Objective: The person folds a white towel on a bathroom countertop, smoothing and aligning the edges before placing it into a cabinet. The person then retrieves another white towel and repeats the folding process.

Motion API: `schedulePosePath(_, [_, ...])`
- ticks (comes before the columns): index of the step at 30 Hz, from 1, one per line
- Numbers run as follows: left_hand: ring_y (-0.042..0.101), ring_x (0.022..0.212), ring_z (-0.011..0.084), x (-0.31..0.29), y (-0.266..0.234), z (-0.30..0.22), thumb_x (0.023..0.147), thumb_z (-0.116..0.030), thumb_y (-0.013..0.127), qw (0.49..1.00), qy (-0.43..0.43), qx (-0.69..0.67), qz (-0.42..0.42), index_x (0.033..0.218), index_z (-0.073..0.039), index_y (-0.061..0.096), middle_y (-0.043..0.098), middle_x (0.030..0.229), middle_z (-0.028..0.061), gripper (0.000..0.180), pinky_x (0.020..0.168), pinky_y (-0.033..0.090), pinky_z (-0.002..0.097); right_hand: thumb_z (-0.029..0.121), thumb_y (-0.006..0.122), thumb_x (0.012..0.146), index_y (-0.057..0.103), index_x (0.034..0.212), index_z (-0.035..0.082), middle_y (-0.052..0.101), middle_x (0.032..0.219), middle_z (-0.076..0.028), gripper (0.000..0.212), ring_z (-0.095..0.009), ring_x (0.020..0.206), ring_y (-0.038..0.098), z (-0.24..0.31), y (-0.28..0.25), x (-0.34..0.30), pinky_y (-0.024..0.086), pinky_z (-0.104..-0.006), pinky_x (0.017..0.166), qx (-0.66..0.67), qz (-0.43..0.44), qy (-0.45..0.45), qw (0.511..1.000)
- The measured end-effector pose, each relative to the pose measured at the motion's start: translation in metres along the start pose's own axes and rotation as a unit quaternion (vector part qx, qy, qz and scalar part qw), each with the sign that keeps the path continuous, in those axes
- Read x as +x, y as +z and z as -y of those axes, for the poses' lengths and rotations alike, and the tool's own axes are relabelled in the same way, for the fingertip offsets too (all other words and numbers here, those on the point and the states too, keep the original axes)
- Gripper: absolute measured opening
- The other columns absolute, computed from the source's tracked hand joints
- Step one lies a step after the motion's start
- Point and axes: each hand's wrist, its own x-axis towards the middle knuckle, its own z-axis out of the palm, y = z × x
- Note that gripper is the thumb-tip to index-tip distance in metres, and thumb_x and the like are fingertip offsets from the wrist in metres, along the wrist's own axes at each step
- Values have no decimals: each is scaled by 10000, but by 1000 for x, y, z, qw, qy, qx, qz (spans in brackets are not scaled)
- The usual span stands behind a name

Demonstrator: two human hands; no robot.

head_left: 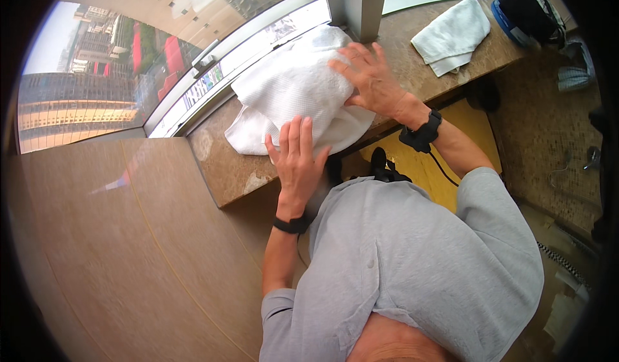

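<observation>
A large white towel (284, 94) lies loosely bunched on the brown stone window sill (213, 162), with folds and an uneven edge. My left hand (296, 152) rests at its near edge, fingers stretched out and slightly apart over the cloth. Farther up, my right hand (373, 81) lies on the towel's right side with the fingers spread wide. Neither hand grips the fabric. Both wrists wear black bands, and a cable hangs from the right one.
A folded white cloth (454, 36) lies farther right on the sill, beside a dark bag (529, 14). The window frame (361, 7) rises behind the towel. A tiled wall (116, 233) stands at the left. Below is a yellow surface (464, 130).
</observation>
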Motion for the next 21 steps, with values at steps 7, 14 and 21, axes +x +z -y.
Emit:
schedulePosePath(7, [695,1143,244,13,-9,67,871,-23,771,989,86,94,-79,1109,-98,750,736,1081,46,250,1299,296,582,129,799,817,759,1000,59,623,1447,-128,200,-338,1461,517,-29,42,-22,284,-650,1266,12,-55,24,998])
schedulePosePath(14, [695,1194,280,-36,-62,109,878,-14,757,957,-45,204,201,1117,-119,789,761,1245,55,262,1270,302,658,256,869,808,719,817,84,606,1436,-127,228,-334,1486,503,25,-8,-44,234,-695,1283,153,14,-93,984])
schedulePosePath(21, [585,1447,339,-20,-7,17,883,-137,848,999,20,37,-8,1297,-85,739,649,1531,133,431,1278,291,651,487,812,933,788,900,88,747,1135,-129,402,-337,1057,692,2,36,-58,456,-475,1012,93,-73,127,985])
